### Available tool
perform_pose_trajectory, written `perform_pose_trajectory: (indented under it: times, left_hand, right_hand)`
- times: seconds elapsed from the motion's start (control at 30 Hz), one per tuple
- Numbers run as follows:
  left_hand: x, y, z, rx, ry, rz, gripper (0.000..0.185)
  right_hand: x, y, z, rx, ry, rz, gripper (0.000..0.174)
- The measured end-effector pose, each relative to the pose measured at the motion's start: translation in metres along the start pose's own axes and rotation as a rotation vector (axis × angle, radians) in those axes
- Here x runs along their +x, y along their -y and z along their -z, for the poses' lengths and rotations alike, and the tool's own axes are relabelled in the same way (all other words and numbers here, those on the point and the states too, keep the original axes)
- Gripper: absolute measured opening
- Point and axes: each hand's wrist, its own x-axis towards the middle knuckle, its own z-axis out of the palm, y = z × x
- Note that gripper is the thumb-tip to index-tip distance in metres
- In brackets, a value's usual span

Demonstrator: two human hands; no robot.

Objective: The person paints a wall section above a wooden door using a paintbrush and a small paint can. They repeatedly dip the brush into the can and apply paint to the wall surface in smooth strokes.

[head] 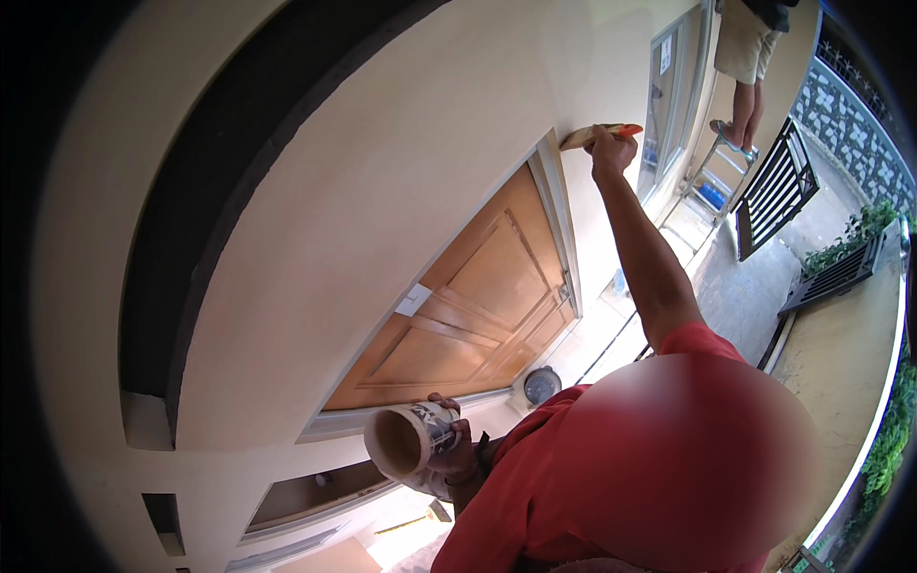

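My right hand grips a flat paintbrush whose handle end is orange-red. Its bristles meet the cream wall at the corner of the grey door frame. A cylindrical paint container, smeared off-white and bearing writing, is held from the side in my left hand. The container's mouth faces the camera and its inside is coated in pale paint; how much it holds cannot be made out. Behind both hands stands a brown panelled wooden door with a white paper on it.
A person stands on a metal stepladder beside a window. A round bucket sits on the floor by the door. Dark metal gates and a low wall lie to the right. A dark recessed band crosses the wall.
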Motion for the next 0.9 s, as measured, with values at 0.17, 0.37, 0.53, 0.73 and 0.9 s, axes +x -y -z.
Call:
perform_pose_trajectory:
  times: [0.17, 0.37, 0.53, 0.73, 0.9]
  left_hand:
    - [0.006, 0.006, -0.008, 0.002, 0.016, 0.02, 0.06]
    - [0.005, 0.011, -0.01, -0.052, -0.041, 0.053, 0.062]
    - [0.013, 0.018, -0.019, -0.046, -0.004, 0.051, 0.06]
    - [0.008, 0.007, -0.012, 0.007, 0.002, 0.052, 0.056]
    - [0.005, 0.005, -0.008, -0.008, 0.019, 0.024, 0.057]
  right_hand:
    - [-0.019, 0.095, -0.062, -0.033, 0.211, 0.22, 0.023]
    - [-0.032, 0.153, -0.042, 0.514, 0.49, 0.193, 0.027]
    - [-0.038, 0.05, -0.023, 0.759, 0.449, -0.045, 0.025]
    - [-0.042, -0.001, 0.005, 0.603, 0.25, -0.066, 0.028]
    - [-0.01, 0.018, 0.016, 0.279, 0.148, 0.304, 0.02]
